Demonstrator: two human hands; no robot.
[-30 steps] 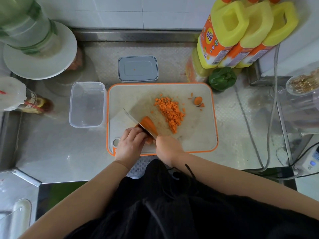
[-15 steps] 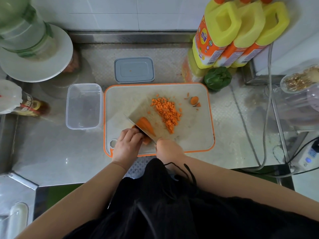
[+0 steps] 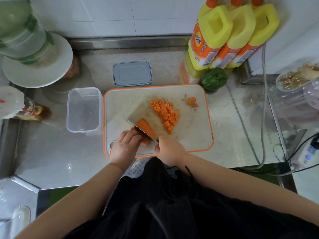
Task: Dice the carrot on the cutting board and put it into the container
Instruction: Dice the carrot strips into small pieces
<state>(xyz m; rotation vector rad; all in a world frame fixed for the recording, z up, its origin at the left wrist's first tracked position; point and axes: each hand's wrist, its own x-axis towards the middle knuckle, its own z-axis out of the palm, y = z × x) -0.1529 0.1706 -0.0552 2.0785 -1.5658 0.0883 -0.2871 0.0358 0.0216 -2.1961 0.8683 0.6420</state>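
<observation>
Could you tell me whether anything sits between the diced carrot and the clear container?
Yes: the knife, the uncut carrot piece and the left hand lie on the cutting board between the diced carrot and the container.

My right hand (image 3: 168,149) hides the knife (image 3: 139,129) handle. The left hand (image 3: 126,146) covers the carrot (image 3: 145,127) piece's near end. The bottle (image 3: 19,30) at top left is cut by the edge and blurred.

Steel desk (image 3: 51,157) carries: cutting board (image 3: 195,135) at centre, clear container (image 3: 84,109) touching its left edge, grey lid (image 3: 132,73) behind it, green pepper (image 3: 214,79) and three yellow bottles (image 3: 229,35) at back right.
</observation>
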